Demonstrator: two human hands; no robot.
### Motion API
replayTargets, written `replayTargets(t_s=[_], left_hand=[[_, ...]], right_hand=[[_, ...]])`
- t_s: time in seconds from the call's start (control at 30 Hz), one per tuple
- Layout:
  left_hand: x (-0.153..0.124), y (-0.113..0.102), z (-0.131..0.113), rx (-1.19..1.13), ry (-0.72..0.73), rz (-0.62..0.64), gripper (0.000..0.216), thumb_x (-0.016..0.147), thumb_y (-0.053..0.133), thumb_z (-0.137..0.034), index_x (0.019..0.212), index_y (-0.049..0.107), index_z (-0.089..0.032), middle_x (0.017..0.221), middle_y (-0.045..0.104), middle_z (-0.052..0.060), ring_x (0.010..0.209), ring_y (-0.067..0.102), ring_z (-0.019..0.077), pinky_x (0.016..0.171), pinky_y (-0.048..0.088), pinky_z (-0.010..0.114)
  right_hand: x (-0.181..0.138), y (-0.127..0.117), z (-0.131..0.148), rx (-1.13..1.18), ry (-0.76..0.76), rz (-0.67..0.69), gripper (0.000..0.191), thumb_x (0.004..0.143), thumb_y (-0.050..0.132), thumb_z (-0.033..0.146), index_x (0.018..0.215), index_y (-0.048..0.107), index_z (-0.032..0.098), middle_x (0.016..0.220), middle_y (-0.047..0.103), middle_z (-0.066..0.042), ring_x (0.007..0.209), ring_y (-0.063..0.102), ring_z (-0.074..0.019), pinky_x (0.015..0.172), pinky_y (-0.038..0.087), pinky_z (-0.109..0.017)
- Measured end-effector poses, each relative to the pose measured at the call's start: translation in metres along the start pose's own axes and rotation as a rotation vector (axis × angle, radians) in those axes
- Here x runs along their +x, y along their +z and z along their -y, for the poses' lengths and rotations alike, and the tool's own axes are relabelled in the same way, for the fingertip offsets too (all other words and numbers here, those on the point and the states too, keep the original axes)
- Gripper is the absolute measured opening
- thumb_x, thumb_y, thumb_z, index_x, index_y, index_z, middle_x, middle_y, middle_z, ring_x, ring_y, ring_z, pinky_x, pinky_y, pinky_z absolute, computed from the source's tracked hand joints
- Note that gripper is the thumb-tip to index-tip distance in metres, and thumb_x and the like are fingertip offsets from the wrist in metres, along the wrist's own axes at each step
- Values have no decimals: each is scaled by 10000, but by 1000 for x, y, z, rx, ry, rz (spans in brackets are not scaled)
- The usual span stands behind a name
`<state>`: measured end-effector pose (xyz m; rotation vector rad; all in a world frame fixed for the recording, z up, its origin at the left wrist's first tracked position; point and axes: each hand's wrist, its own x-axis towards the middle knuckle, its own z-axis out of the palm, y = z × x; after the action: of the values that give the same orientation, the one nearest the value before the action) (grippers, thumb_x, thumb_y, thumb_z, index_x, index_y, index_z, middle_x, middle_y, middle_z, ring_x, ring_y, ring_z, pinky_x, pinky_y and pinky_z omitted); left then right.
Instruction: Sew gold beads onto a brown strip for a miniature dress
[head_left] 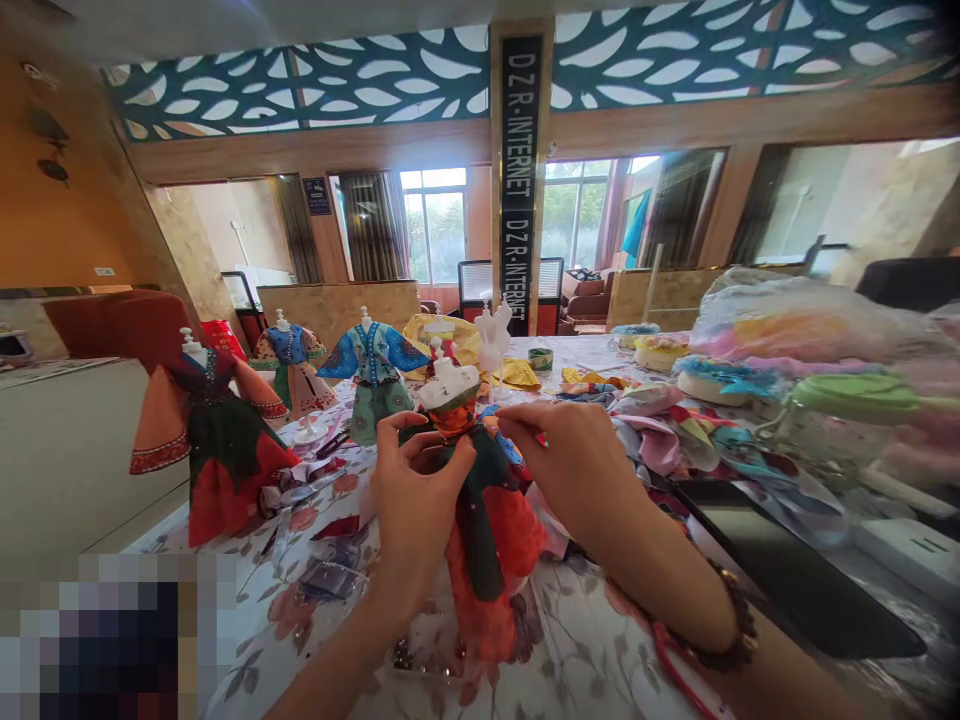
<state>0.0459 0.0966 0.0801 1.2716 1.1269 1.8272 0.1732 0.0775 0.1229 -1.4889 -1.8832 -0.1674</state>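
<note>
In front of me a small white doll mannequin (448, 385) stands upright in a doll dress (487, 530) with an orange-red patterned top and a dark green and red skirt. My left hand (416, 475) is closed around the dress at the waist, thumb on the near side and fingers on the left. At the waist's right side, my right hand (574, 455) has its thumb and forefinger pinched together. Whatever lies in that pinch is too small to make out. Behind the hands a bit of blue fabric shows.
Other dressed mannequins stand at the left, one in a green and red dress (225, 440) and one in blue (367, 370). Fabric scraps (667, 430), a black phone (795, 560) and a green-lidded jar (847, 420) lie to the right on the flowered tablecloth (585, 640).
</note>
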Motion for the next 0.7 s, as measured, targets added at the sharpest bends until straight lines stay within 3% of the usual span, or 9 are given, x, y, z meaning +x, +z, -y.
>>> replayTargets(t_s=[0.27, 0.43, 0.7], left_hand=[[1, -1, 2, 25, 9, 2, 441, 611, 728, -293, 946, 443, -247, 735, 648, -22, 662, 657, 174, 606, 494, 264], [1, -1, 0, 19, 1, 4, 434, 608, 717, -277, 939, 439, -243, 713, 640, -29, 655, 648, 168, 606, 493, 263], [0, 0, -1, 27, 2, 13, 429, 617, 712, -268, 941, 433, -237, 725, 635, -24, 640, 643, 165, 572, 495, 254]], right_hand=[[0, -1, -12, 63, -33, 0, 147, 859, 591, 191, 954, 704, 181, 780, 750, -64, 717, 677, -225, 569, 381, -279], [3, 2, -20, 113, -86, 65, 78, 824, 635, 193, 821, 713, 190, 768, 741, -46, 704, 665, -201, 598, 406, -271], [4, -1, -14, 108, -68, 25, 139, 840, 606, 165, 745, 706, 176, 705, 723, -35, 646, 636, -172, 595, 400, -260]])
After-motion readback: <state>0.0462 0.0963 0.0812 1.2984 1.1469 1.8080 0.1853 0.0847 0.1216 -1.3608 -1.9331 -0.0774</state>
